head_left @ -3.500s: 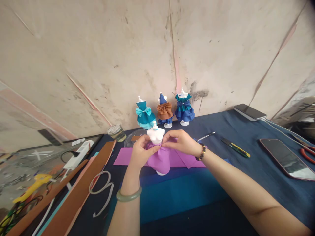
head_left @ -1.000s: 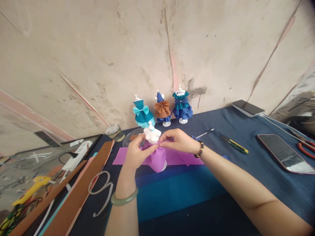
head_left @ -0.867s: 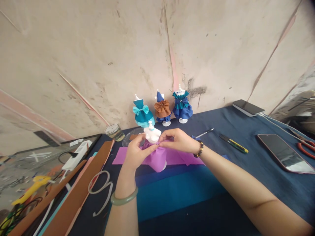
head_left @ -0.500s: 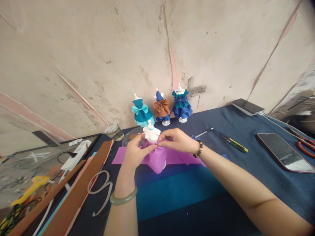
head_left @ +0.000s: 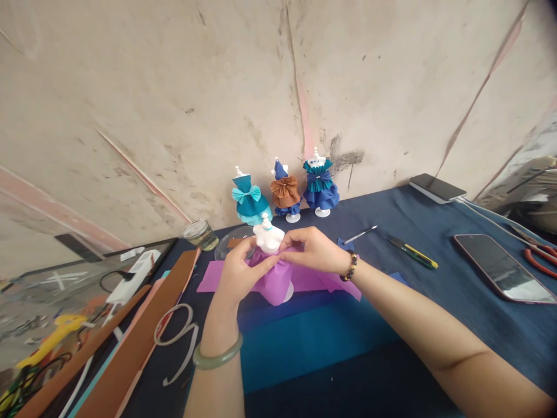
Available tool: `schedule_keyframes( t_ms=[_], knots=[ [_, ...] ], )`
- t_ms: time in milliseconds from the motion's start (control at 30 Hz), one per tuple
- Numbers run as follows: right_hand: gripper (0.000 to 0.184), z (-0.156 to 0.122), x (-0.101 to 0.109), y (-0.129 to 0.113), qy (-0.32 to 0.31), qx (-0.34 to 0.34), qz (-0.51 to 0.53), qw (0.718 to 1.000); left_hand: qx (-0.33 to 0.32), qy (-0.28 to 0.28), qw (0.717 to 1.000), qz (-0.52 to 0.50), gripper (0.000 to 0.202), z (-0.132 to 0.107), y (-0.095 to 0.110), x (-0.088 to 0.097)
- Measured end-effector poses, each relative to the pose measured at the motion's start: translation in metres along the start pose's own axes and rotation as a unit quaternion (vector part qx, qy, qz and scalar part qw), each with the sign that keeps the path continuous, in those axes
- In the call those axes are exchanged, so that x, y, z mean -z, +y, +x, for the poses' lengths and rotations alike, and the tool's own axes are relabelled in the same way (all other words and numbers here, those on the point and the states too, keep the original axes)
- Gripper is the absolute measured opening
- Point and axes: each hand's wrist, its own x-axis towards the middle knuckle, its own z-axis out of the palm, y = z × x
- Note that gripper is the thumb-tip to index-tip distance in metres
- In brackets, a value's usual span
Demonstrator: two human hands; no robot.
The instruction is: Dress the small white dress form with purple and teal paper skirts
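A small white mannequin bust stands in front of me with purple crepe paper gathered round its waist like a skirt. My left hand pinches the paper at the waist from the left, thumb across the front. From the right, my right hand pinches the same gathered edge with thumb and forefinger. Part of the mannequin's white base shows under the skirt. Behind it lies a flat purple paper strip, partly covered by my hands.
Three dressed mini mannequins stand by the wall. A glass jar and a clear dish are left of centre. Brown paper strips lie at left. A pen, a cutter knife, a phone and red-handled pliers lie right.
Both hands keep their pinch at the waist with barely any movement. The lower skirt has shifted slightly, and more of the white base shows. The view has moved a little.
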Motion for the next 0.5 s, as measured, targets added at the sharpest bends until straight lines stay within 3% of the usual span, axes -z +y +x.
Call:
schedule_keyframes(
  t_ms=[167,400,500],
  knots=[
    [0.008,0.0016,0.0076,0.0019,-0.03,0.002,-0.012,0.999,-0.018,0.009,1.0,0.014,0.039,0.0022,-0.0059,0.0024],
    [0.008,0.0031,0.007,0.0064,-0.003,0.085,-0.037,0.996,-0.046,0.009,0.998,0.05,0.037,0.0008,-0.0087,0.0063],
    [0.009,0.0029,0.0039,0.0064,0.007,0.076,-0.023,0.997,-0.066,0.014,0.996,0.06,0.033,0.0008,-0.0063,0.0047]
  ],
)
